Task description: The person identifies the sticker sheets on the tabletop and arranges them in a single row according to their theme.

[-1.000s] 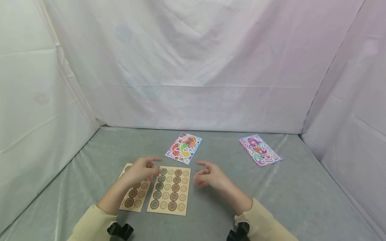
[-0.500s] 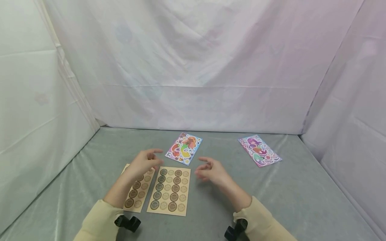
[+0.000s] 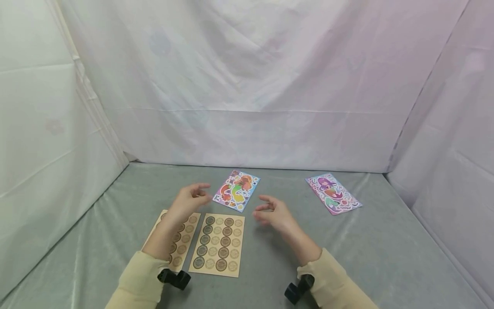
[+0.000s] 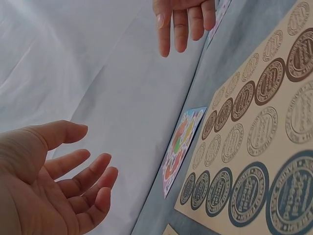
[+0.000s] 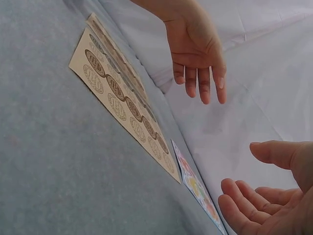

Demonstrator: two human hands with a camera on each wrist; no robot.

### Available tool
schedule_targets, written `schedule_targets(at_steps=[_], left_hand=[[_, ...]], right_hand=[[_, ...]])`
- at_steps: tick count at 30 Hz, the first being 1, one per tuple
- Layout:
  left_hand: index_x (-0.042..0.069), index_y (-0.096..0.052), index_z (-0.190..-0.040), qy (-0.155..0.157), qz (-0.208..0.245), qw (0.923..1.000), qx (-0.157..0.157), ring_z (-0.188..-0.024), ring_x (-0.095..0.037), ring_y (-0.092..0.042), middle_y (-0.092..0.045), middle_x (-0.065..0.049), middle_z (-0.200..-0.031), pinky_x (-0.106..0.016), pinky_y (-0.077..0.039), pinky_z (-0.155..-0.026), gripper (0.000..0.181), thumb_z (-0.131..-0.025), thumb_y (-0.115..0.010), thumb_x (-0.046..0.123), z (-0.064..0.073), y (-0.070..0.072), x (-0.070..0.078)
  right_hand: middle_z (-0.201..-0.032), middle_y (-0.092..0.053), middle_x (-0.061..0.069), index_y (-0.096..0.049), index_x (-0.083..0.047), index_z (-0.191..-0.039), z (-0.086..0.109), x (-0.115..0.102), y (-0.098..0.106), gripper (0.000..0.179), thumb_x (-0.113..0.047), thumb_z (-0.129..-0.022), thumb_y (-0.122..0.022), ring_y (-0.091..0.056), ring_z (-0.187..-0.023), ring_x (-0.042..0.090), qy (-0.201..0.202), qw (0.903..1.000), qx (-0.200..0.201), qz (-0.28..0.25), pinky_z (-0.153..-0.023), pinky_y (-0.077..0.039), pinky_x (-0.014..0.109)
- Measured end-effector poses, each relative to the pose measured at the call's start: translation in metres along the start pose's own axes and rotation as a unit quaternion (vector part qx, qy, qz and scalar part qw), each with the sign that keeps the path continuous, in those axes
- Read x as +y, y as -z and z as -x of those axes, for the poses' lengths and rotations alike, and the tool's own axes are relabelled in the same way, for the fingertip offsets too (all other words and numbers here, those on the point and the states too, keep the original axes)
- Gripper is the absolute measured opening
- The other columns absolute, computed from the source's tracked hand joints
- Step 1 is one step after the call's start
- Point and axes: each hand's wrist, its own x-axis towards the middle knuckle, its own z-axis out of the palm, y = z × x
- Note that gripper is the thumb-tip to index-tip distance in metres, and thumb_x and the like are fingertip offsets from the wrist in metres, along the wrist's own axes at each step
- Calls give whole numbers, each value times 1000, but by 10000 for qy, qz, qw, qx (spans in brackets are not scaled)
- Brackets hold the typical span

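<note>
My left hand (image 3: 188,202) hovers above the left kraft sticker sheet (image 3: 188,240), fingers relaxed and holding nothing; the forearm hides part of that sheet. To its right lies the other kraft sheet (image 3: 217,245), printed with rows of round dark and pale seal stickers. My right hand (image 3: 275,214) hangs to the right of this sheet, also with nothing in it. Just beyond and between the hands is a colourful fruit-like sticker sheet (image 3: 236,191). Loosely bent fingers (image 4: 93,181) of the left hand show in the left wrist view, and those of the right hand (image 5: 264,205) in the right wrist view.
A pink and purple mermaid sticker sheet (image 3: 333,193) lies at the back right of the grey cloth-covered table (image 3: 370,257). White curtains (image 3: 247,86) stand behind and on both sides. A black camera sits on each wrist (image 3: 174,279).
My left hand has moved forward and slightly right, away from the kraft sheets. The right hand has risen a little forward. All the sheets lie where they were.
</note>
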Motion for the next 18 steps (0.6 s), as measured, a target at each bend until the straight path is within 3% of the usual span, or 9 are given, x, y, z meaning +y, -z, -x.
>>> schedule_targets(at_steps=[7,12,18], left_hand=[[4,-53,-134,5,22,9999,138,-107,-31,-56,-60,-16,-117,-48,-45,-91,45,-91,-64,14,-7,-3,1],[4,-52,-135,119,214,9995,197,-114,-33,-53,-58,-17,-124,-50,-41,-96,49,-90,-65,15,-12,-5,0],[4,-50,-136,203,411,9986,277,-118,-35,-51,-56,-18,-129,-51,-39,-99,52,-88,-66,15,-21,-9,-4]], right_hand=[[-105,-64,15,-48,4,-136,-7,0,0,58,-2,-84,-71,-66,-86,23,3,9999,121,-73,-74,-55,38],[-110,-63,19,-46,5,-137,-8,-7,-2,58,-3,-84,-70,-66,-88,24,-50,9997,200,-156,-77,-55,40],[-113,-62,18,-47,3,-137,-17,-1,-3,59,-5,-84,-71,-66,-90,25,-83,9994,292,-188,-79,-54,41]])
